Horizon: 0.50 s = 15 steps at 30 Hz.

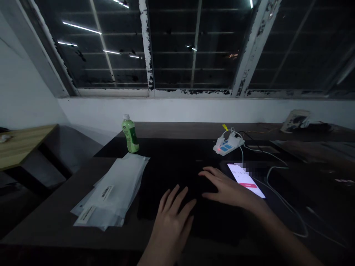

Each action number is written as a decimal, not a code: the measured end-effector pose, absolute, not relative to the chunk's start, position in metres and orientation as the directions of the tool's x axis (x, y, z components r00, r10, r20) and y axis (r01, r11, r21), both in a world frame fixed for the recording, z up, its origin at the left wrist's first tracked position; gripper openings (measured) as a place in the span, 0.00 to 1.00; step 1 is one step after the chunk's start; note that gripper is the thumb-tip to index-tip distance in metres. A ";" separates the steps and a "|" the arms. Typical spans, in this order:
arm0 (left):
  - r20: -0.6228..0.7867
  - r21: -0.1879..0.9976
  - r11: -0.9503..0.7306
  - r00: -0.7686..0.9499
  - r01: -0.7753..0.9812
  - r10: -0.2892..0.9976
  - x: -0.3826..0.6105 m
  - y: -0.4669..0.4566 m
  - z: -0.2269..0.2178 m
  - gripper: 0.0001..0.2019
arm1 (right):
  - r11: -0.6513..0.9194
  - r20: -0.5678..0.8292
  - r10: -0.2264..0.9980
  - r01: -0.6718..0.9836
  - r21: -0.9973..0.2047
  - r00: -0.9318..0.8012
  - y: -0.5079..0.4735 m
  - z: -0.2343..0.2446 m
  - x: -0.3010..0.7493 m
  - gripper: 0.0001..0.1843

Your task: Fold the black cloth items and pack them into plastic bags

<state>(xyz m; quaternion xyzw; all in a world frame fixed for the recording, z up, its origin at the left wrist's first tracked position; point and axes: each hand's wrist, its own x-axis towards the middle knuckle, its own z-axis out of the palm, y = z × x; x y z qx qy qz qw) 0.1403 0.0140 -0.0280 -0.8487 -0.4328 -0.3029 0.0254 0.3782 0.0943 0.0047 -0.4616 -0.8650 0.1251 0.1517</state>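
My left hand point(172, 218) lies palm down with its fingers stretched out and apart. Under it is a black, flat expanse point(172, 166), too dark for me to tell whether it is cloth or a mat. Further right, my right hand point(223, 186) rests over the same black area, fingers spread and slightly bent, holding nothing. Beside that wrist lies a phone point(245, 180) with a lit screen. A stack of clear plastic bags point(119, 188) with white barcode labels sits left of my left hand.
A green bottle point(131, 135) with a white cap stands behind the bags. At the back right is a power strip point(227, 147) with plugs; white cables point(288, 207) trail from it across the table's right side. A wooden table point(24, 142) stands at far left, below barred windows.
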 end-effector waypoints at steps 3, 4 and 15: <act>0.528 0.248 -0.680 0.492 0.690 0.692 0.152 0.017 -0.026 0.12 | 0.510 0.129 0.860 0.841 -0.181 -0.493 0.095 0.002 0.364 0.14; 0.532 0.268 -0.691 0.495 0.671 0.687 0.155 0.019 -0.026 0.09 | 0.501 0.130 0.864 0.855 -0.133 -0.486 0.096 0.003 0.360 0.10; 0.580 0.665 -0.461 -0.017 0.587 0.814 0.089 0.070 0.031 0.07 | 0.159 0.311 0.950 0.799 -0.580 0.036 0.148 0.030 0.429 0.25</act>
